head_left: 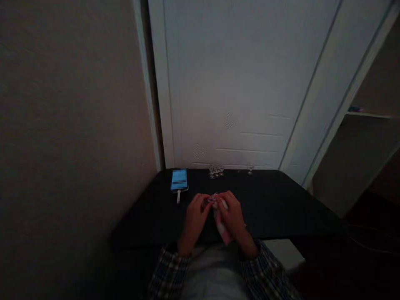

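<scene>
My left hand (pixel 195 213) and my right hand (pixel 233 211) meet over the dark table, with the fingers of both closed in a pinch. Between the fingertips is a small shiny, pale object (pixel 214 198); it is too dim and small to name for certain. A pink and white cloth (pixel 222 230) hangs down from my right hand toward the table's front edge. Farther back stands a cluster of small clear glass-like pieces with round feet (pixel 216 171). One similar clear piece (pixel 250 170) stands apart to the right.
On the left of the black table (pixel 281 204) a phone with a lit screen (pixel 179 180) leans on a stand (pixel 178 197). A white panelled door (pixel 231 83) rises behind the table, and a wall (pixel 78 125) is at the left. A pale flat object (pixel 285 253) lies below the front edge.
</scene>
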A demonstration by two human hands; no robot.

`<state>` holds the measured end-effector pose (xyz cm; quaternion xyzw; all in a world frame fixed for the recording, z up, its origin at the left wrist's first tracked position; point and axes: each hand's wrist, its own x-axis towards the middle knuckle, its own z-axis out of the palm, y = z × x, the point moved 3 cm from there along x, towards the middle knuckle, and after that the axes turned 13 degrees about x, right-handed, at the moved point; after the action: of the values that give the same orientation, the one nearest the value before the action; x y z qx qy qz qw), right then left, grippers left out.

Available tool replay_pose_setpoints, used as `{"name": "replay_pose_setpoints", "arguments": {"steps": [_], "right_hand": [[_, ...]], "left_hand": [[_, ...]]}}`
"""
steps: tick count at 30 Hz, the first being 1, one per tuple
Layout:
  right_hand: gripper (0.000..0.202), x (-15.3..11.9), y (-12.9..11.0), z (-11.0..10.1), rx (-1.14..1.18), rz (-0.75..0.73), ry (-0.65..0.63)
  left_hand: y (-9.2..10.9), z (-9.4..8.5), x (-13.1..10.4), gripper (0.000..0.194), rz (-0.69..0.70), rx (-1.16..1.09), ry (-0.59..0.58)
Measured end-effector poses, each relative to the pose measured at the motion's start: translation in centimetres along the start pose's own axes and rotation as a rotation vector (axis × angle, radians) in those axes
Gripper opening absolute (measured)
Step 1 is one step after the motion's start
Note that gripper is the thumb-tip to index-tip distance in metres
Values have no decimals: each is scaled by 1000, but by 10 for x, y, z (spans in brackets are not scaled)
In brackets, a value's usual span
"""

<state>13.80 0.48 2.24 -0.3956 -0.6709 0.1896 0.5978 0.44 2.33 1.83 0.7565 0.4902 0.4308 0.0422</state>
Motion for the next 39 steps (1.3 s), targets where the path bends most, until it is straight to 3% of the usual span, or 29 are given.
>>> {"name": "replay_pose_setpoints", "arguments": {"steps": [39], "right_hand": [[17,0,4,1,9,7,-28]], "left_hand": [[2,-3,-5,15,-41,98,-16]]}}
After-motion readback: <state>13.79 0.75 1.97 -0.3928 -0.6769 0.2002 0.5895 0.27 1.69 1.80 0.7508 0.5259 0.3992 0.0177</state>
